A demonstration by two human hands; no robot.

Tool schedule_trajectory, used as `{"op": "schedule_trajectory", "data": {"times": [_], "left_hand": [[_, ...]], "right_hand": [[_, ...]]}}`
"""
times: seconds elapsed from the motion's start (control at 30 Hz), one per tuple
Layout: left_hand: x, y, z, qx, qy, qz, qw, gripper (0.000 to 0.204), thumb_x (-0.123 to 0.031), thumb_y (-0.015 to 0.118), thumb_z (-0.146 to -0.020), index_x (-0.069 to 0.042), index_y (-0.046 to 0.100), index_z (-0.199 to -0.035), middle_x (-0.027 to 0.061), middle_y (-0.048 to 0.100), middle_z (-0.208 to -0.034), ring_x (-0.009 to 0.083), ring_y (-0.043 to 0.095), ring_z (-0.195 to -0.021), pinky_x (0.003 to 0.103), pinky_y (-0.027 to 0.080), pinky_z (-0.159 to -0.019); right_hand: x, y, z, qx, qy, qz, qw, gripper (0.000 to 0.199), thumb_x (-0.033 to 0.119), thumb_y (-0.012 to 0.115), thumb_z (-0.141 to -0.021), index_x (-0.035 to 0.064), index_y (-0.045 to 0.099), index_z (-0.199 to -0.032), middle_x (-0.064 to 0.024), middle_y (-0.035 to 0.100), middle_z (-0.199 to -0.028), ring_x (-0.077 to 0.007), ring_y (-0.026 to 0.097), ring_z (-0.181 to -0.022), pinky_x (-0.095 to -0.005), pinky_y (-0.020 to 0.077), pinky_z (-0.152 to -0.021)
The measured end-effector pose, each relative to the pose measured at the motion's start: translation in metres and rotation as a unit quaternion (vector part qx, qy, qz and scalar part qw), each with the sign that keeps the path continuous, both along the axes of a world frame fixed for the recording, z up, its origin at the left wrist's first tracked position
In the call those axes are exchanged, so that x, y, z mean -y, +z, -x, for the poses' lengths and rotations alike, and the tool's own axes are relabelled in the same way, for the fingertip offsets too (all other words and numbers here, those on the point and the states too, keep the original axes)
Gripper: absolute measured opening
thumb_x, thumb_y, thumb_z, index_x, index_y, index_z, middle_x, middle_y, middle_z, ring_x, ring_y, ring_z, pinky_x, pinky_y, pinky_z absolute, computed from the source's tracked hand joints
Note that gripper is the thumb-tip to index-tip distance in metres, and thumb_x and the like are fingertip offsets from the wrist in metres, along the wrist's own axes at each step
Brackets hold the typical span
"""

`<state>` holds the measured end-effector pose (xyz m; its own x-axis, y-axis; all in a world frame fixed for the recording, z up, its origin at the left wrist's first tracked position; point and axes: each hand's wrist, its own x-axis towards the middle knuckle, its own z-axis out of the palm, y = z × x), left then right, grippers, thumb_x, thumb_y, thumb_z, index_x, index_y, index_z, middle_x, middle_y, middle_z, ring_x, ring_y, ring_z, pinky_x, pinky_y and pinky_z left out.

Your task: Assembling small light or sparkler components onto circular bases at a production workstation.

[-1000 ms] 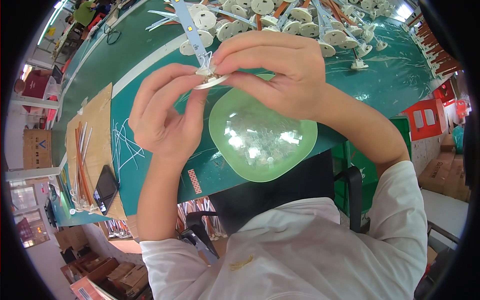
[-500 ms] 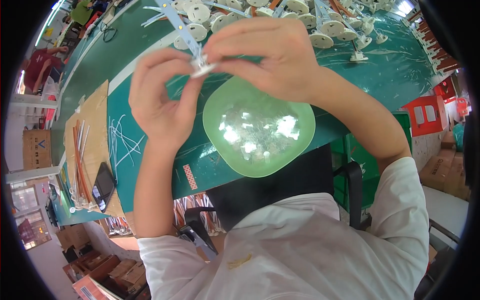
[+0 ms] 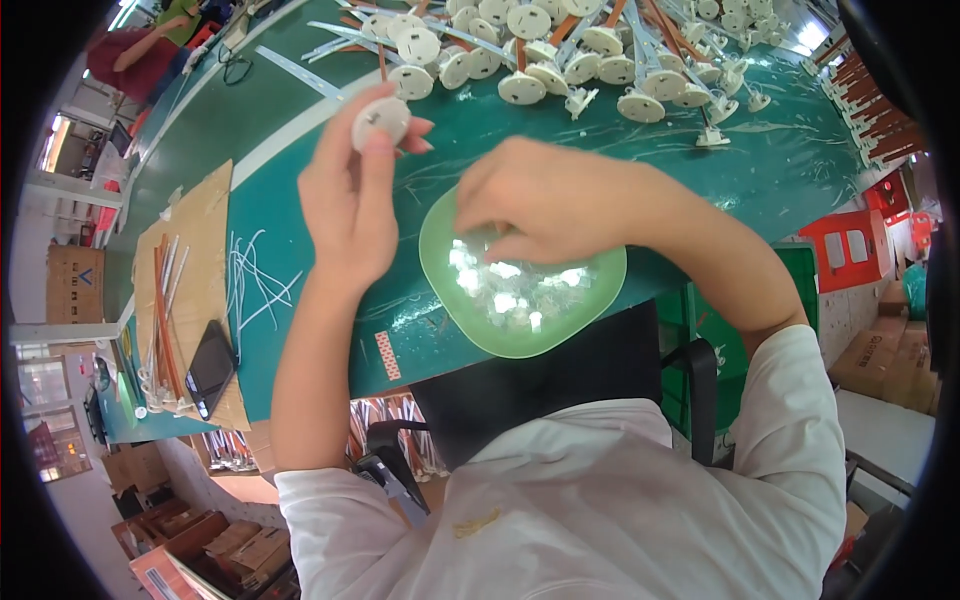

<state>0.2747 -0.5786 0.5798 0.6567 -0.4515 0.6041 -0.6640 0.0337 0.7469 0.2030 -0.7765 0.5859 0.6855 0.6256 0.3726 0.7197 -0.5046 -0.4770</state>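
My left hand (image 3: 345,205) is closed, pinching a round white plastic base (image 3: 381,124) by its edge, its flat face turned toward me. From behind those fingers a pale strip (image 3: 298,72) runs up and to the left; the join is hidden. In the earlier frame this strip lamp shows small yellow LEDs. My right hand (image 3: 545,200) dips into a light green bowl (image 3: 520,335), fingers curled, a gap between thumb and fingers. Slight blur softens the fingertips, and nothing shows between them. Small, shiny clear pieces (image 3: 515,295) lie in the bowl.
Many white-based strip lamps (image 3: 600,65) are heaped at the far side of the green table. On the left lies cardboard (image 3: 215,270) with orange and white strips and a black phone (image 3: 211,368). White wires (image 3: 250,280) lie beside it. Green crate (image 3: 740,340) at lower right.
My right hand has left the strip lamp and moved down into the bowl. My left hand has tilted the lamp so the base faces me and the strip points away.
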Motion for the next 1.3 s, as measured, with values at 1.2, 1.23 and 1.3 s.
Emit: {"op": "schedule_trajectory", "data": {"times": [1.2, 1.23, 1.3], "left_hand": [[0.0, 0.006, 0.019, -0.137, -0.002, 0.075, 0.988, 0.041, 0.009, 0.074, -0.079, 0.001, 0.059, -0.116, 0.0088, 0.069, -0.099, 0.0152, 0.067, -0.094, 0.031, 0.051, -0.088], [0.0, 0.005, 0.018, -0.119, -0.006, 0.076, 0.99, 0.042, 0.009, 0.073, -0.079, 0.001, 0.058, -0.117, 0.0094, 0.069, -0.098, 0.0154, 0.067, -0.094, 0.031, 0.051, -0.089], [0.002, 0.005, 0.019, -0.115, -0.016, 0.088, 0.989, 0.043, 0.009, 0.073, -0.079, 0.001, 0.057, -0.118, 0.01, 0.069, -0.098, 0.0157, 0.067, -0.094, 0.031, 0.05, -0.089]], "right_hand": [[0.004, 0.02, 0.0, -0.03, -0.128, -0.199, 0.971, 0.021, 0.002, 0.066, -0.088, 0.0008, 0.071, -0.108, -0.0071, 0.071, -0.092, -0.0126, 0.068, -0.083, -0.0282, 0.0559, -0.078], [0.003, 0.019, 0.0, -0.059, -0.134, -0.236, 0.961, 0.019, 0.003, 0.067, -0.088, 0.0005, 0.071, -0.106, -0.007, 0.071, -0.093, -0.0123, 0.068, -0.083, -0.0282, 0.0558, -0.077], [0.001, 0.018, 0.0, -0.097, -0.153, -0.292, 0.939, 0.016, 0.005, 0.068, -0.088, 0.001, 0.072, -0.103, -0.0062, 0.072, -0.093, -0.0116, 0.068, -0.084, -0.0275, 0.0553, -0.075]]}}
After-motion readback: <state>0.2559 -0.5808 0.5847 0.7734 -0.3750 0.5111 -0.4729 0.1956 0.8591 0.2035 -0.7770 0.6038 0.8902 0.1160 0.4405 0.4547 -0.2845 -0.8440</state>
